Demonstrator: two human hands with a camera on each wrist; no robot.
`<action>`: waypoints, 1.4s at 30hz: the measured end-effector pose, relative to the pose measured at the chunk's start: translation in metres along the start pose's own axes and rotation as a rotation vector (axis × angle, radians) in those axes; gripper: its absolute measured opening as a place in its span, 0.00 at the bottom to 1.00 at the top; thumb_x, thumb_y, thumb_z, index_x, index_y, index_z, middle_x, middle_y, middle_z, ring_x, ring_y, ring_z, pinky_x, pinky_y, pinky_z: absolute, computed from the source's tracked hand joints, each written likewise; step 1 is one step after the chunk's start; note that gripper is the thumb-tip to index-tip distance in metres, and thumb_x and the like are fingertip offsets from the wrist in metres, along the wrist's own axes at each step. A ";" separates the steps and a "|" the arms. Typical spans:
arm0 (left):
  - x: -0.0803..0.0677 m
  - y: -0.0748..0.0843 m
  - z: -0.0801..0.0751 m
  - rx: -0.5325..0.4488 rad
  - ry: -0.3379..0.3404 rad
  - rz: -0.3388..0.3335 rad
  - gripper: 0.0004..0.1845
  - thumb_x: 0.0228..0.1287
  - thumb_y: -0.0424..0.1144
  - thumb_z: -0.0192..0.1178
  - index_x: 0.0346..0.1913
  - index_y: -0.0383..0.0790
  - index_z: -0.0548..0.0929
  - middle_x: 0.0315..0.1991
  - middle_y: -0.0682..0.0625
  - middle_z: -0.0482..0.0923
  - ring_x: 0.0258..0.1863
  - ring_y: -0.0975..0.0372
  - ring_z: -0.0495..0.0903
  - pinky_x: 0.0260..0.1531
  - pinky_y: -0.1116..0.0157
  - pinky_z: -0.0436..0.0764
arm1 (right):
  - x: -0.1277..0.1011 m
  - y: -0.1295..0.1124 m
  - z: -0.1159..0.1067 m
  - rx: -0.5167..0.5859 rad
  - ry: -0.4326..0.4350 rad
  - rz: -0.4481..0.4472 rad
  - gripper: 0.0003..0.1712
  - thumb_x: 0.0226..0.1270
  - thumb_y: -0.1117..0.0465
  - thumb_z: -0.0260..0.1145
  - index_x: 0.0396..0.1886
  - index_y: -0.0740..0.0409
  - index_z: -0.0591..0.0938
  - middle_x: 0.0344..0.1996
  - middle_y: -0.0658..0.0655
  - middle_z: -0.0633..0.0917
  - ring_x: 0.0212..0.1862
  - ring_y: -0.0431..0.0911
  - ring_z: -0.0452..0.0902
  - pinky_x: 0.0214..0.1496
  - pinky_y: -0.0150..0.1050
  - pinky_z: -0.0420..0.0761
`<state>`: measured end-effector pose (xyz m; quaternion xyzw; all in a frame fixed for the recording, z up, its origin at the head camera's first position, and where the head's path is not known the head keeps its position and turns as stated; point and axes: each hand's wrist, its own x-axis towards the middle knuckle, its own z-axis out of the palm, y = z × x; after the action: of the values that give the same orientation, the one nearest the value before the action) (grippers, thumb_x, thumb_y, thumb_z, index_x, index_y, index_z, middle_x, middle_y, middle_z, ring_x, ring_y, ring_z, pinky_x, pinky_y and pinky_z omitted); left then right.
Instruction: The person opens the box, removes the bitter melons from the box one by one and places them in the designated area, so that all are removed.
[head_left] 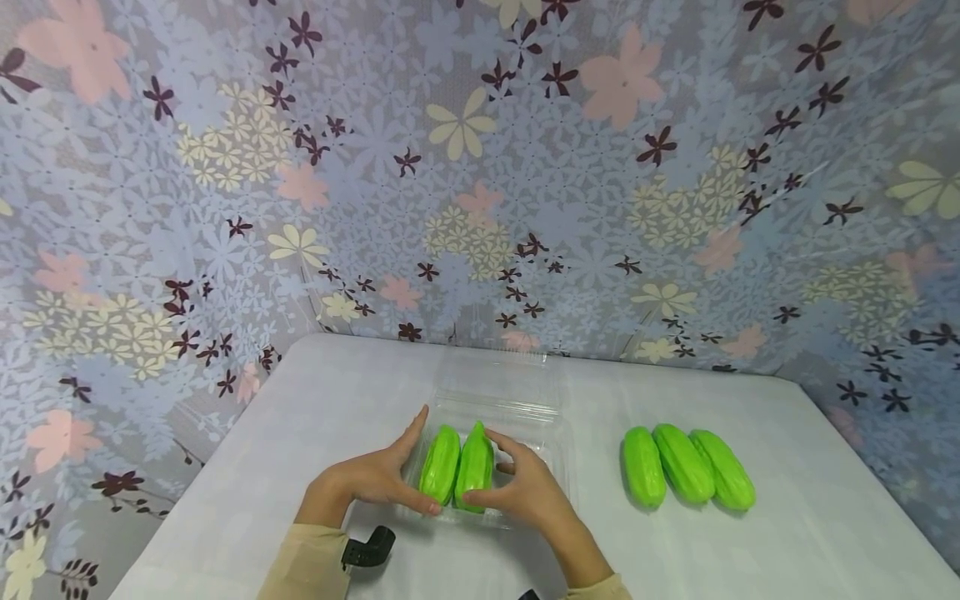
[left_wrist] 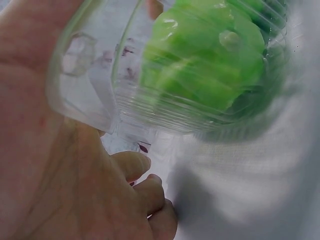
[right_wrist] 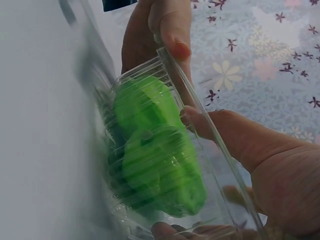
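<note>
A clear plastic clamshell container [head_left: 561, 467] lies open on the white table [head_left: 750, 550] with two green gourds inside. My left hand [head_left: 414, 467] grips its left wall, fingers stretched along the side and thumb at the near rim. Seen from the left wrist, the palm [left_wrist: 45, 150] presses the container [left_wrist: 95, 85] with a gourd [left_wrist: 205, 65] behind the plastic. My right hand [head_left: 501, 479] holds the right gourd [head_left: 474, 467], which is tilted up beside the left gourd [head_left: 441, 462]. The right wrist view shows the thumb [right_wrist: 220, 130] at the rim over both gourds [right_wrist: 160, 170].
Three more green gourds [head_left: 686, 467] lie side by side on the table to the right of the container. Its lid [head_left: 502, 375] lies open toward the back. Flowered cloth walls [head_left: 480, 167] enclose the table at the back and on both sides.
</note>
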<state>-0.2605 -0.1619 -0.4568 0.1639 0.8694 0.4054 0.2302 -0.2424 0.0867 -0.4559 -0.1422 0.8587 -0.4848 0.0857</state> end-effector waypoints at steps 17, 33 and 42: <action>-0.002 0.001 -0.002 0.028 0.008 0.004 0.73 0.36 0.59 0.76 0.70 0.71 0.24 0.76 0.49 0.25 0.76 0.48 0.38 0.71 0.41 0.49 | 0.002 -0.005 0.008 -0.072 -0.001 -0.035 0.54 0.42 0.45 0.79 0.70 0.52 0.66 0.68 0.59 0.69 0.61 0.61 0.73 0.60 0.52 0.77; -0.005 0.000 -0.001 0.017 0.009 0.000 0.73 0.37 0.57 0.76 0.72 0.66 0.25 0.77 0.48 0.26 0.76 0.47 0.39 0.70 0.41 0.50 | 0.006 -0.006 0.015 -0.145 0.012 -0.042 0.54 0.42 0.41 0.77 0.68 0.57 0.67 0.64 0.63 0.72 0.62 0.58 0.72 0.57 0.50 0.79; -0.001 0.002 0.000 0.012 0.003 0.020 0.74 0.36 0.59 0.76 0.73 0.62 0.25 0.77 0.48 0.26 0.76 0.47 0.39 0.70 0.41 0.51 | 0.007 -0.004 0.017 -0.240 0.051 -0.052 0.53 0.40 0.41 0.78 0.67 0.55 0.69 0.62 0.61 0.74 0.57 0.54 0.75 0.55 0.48 0.80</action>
<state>-0.2595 -0.1611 -0.4549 0.1734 0.8705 0.4026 0.2237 -0.2438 0.0688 -0.4615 -0.1612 0.9085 -0.3842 0.0336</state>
